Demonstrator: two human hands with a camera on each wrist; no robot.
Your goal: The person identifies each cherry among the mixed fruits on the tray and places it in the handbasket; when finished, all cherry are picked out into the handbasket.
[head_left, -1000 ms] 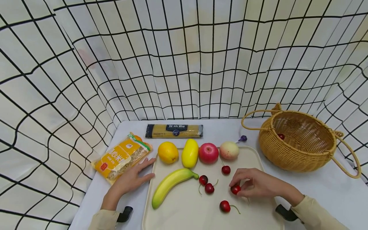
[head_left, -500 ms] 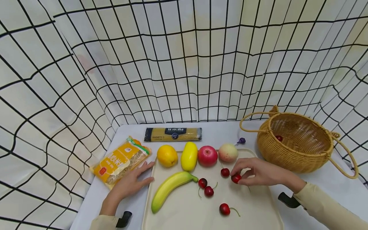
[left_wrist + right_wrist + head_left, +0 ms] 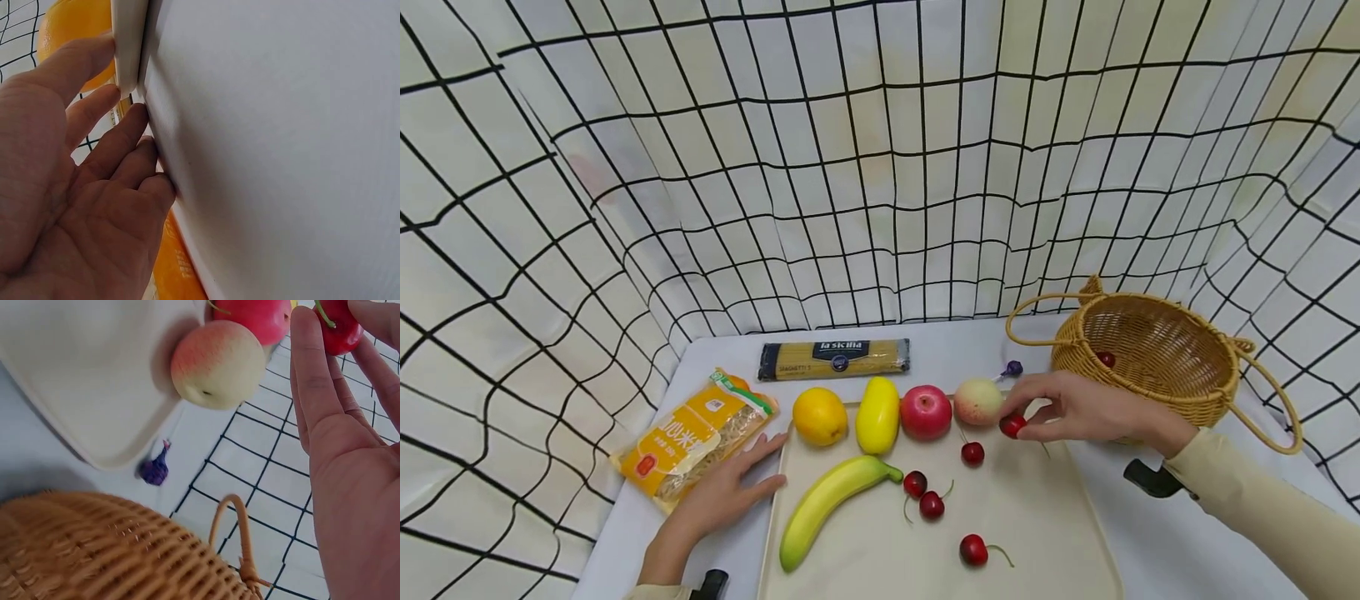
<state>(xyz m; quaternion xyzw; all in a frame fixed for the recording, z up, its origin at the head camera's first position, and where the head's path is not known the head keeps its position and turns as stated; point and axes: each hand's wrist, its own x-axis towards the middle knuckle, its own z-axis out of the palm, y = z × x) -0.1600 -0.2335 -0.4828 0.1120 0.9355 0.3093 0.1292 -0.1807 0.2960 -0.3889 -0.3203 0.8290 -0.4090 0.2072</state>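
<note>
My right hand (image 3: 1071,408) pinches a red cherry (image 3: 1012,426) between thumb and fingertips, above the right side of the cream tray (image 3: 1030,533). In the right wrist view the held cherry (image 3: 340,328) shows its green stem. My left hand (image 3: 722,496) lies with straight fingers at the tray's left edge; in the left wrist view its fingertips touch the tray rim (image 3: 128,44) and the white table. Several cherries lie on the tray, among them one cherry (image 3: 973,550) near the front and another cherry (image 3: 972,453) below the peach. The wicker basket (image 3: 1180,408) holds a cherry (image 3: 1106,359).
Along the tray's back edge sit an orange (image 3: 819,417), a yellow mango-shaped fruit (image 3: 877,415), a red apple (image 3: 926,412) and a peach (image 3: 977,402). A banana (image 3: 831,508) lies at left. Behind are spaghetti (image 3: 835,359) and a purple lollipop (image 3: 1013,367). A yellow food bag (image 3: 692,433) lies left.
My right hand has lifted the cherry off the tray and carried it back towards the peach and basket. My left hand stays at the tray edge. The head view has shifted slightly.
</note>
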